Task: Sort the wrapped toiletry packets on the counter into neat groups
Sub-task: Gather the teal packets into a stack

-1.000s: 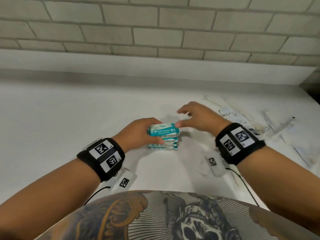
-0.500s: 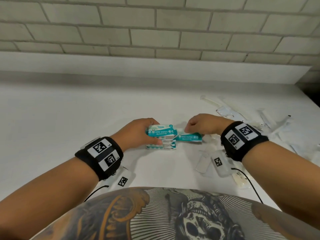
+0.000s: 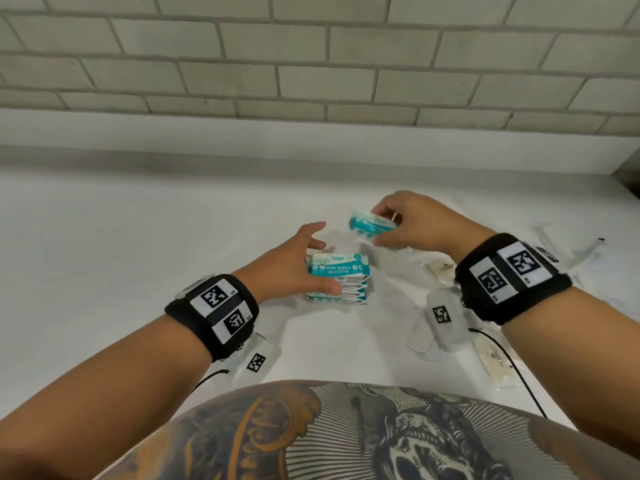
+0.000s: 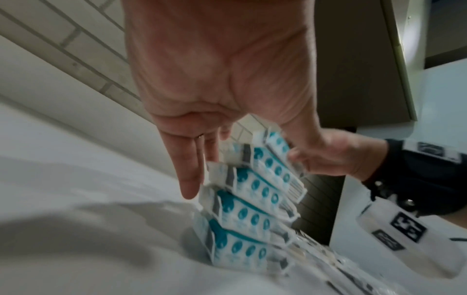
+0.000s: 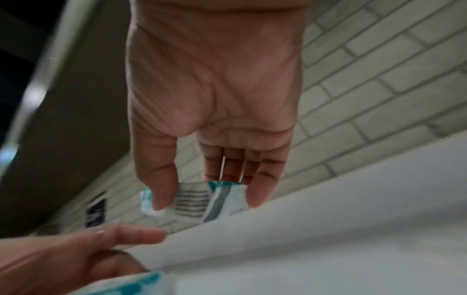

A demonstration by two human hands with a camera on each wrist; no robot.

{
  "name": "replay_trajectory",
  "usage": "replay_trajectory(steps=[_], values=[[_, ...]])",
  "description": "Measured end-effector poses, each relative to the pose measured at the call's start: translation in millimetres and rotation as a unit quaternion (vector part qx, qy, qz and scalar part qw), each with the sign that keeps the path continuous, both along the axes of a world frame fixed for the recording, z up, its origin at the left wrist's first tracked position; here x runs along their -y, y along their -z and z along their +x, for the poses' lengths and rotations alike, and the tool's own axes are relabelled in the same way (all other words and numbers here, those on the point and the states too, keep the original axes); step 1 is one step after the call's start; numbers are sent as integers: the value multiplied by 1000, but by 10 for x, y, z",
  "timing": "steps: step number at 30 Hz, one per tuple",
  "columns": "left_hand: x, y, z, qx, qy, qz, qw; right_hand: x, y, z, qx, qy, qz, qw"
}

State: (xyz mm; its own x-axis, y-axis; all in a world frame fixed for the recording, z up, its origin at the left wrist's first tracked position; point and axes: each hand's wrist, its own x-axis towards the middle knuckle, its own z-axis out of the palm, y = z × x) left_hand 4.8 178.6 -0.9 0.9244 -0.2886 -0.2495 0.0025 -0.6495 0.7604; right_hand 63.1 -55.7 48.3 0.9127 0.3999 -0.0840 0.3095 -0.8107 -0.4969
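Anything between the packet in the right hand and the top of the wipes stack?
No object: the held packet hangs above and behind the stack, with only bare counter between them. The left hand's fingers reach beside that gap, head view.

pale brick wall (image 3: 311,64), white counter (image 3: 121,237)

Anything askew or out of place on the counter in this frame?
The stack of mini wipes packets looks fairly square under the left hand. The clear-wrapped packets near the right wrist lie scattered at mixed angles, unsorted. Nothing looks spilled or damaged.
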Motion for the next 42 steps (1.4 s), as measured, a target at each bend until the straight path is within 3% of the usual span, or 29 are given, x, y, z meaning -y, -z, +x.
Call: replay_trajectory(steps=[3, 5, 8, 10, 11, 14, 17, 20, 22, 25, 28, 32, 37, 42], values=[[-98, -81, 6, 1, -41, -33, 999, -335, -66, -152, 21, -111, -62, 992], [-153, -133, -11, -23, -62, -53, 996, -451, 42, -225, 12, -134, -98, 986], [-203, -181, -79, -98, -91, -59, 989, -376, 81, -243, -21, -10, 48, 999], [-229, -170, -146, -152, -99, -63, 981, -256, 111, -236, -121, 101, 145, 977], [-214, -172, -156, -170, -91, -64, 979, -182, 130, -227, -189, 125, 148, 963], [-106, -158, -154, -211, -51, -70, 974, -105, 309, -239, -372, 85, 134, 915], [54, -157, -122, -233, -30, -96, 967, -168, 468, -224, -411, 55, 167, 895], [70, -67, -3, -222, -44, -127, 966, -225, 492, -218, -386, 21, 220, 896], [47, 12, 89, -191, -72, -140, 969, -231, 501, -175, -311, 26, 229, 922], [54, 149, 151, -123, -58, -50, 989, -263, 550, -186, -143, -9, 115, 983], [51, 308, 153, -70, -37, 17, 997, -250, 672, -269, -60, -73, -37, 995], [-58, 290, 195, -56, 6, 122, 991, -102, 592, -166, -86, -47, -101, 990], [-47, 277, 194, -81, 97, 299, 946, 14, 734, -128, -152, -54, -264, 951], [121, 499, 229, -59, 93, 310, 944, -154, 900, -194, -136, -72, -253, 955]])
